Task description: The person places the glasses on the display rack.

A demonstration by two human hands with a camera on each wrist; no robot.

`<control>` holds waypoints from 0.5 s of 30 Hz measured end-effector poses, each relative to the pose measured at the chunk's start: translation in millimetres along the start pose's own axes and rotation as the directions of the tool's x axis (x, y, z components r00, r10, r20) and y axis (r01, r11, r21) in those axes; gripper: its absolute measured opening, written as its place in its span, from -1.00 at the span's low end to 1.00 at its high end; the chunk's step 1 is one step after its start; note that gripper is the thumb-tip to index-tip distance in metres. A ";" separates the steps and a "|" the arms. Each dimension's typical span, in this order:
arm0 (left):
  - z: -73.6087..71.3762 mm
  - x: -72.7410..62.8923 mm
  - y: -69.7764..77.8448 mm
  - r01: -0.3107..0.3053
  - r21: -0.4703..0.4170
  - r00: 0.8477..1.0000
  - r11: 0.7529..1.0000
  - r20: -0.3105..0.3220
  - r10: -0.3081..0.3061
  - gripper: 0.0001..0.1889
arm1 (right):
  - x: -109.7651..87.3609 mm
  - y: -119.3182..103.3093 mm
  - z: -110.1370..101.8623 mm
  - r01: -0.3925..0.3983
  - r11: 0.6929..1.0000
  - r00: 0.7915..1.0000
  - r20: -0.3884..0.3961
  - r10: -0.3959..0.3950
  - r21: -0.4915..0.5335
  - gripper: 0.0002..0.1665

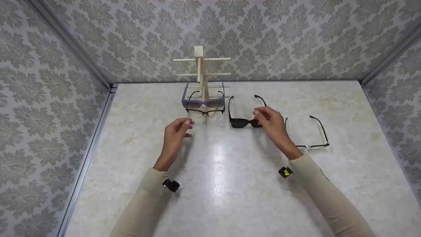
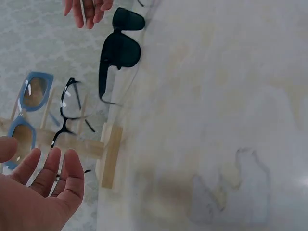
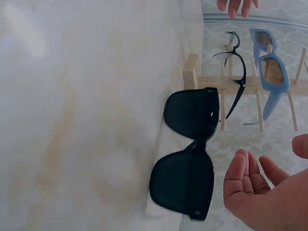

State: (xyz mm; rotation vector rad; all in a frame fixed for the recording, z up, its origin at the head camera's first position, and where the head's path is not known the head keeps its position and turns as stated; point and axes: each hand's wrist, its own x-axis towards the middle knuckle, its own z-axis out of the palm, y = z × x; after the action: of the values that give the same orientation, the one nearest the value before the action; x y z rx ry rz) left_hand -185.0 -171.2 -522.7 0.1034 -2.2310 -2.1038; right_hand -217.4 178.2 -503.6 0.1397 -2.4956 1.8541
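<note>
My left hand (image 1: pixel 173 136) hovers left of a wooden glasses stand (image 1: pixel 198 51), fingers loosely bent, holding nothing. On the stand's pegs sit blue-purple sunglasses (image 1: pixel 193 104) with brown lenses; below them hang black-rimmed clear glasses (image 1: pixel 205 113). Black sunglasses (image 1: pixel 239 123) stand on the table just right of the stand, temples pointing back. In the head view my right hand (image 1: pixel 272 126) overlaps their right lens. The right wrist view shows a gap between its relaxed fingers (image 3: pixel 236 178) and the black sunglasses (image 3: pixel 185 178).
Another pair of dark-rimmed clear glasses (image 1: pixel 323 145) lies on the table (image 1: pixel 217 197), partly behind my right wrist. The stand's upper pegs (image 1: pixel 217 59) stick out to both sides. Patterned walls (image 1: pixel 256 33) close in the back and sides.
</note>
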 end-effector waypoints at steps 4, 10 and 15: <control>11.6 -2.7 -6.9 0.012 0.021 0.999 1.000 0.046 -0.013 -0.70 | -4.4 9.4 -11.3 0.023 0.997 0.999 -0.044 -0.026 -0.069 -0.59; 27.6 -6.1 -19.1 -0.016 0.036 0.994 0.999 0.108 0.012 -0.64 | -9.0 25.5 -25.4 0.005 0.994 0.997 -0.076 -0.013 -0.113 -0.60; 42.8 -8.9 -27.9 -0.027 0.035 0.989 0.999 0.146 0.021 -0.64 | -11.4 36.3 -32.6 -0.016 0.990 0.995 -0.100 0.002 -0.142 -0.59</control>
State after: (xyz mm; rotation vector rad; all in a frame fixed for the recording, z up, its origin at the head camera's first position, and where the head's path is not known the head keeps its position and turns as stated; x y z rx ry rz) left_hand -180.4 -129.5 -553.2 -0.0776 -2.3386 -2.1232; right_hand -210.3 220.4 -529.7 0.0314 -2.5529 1.6340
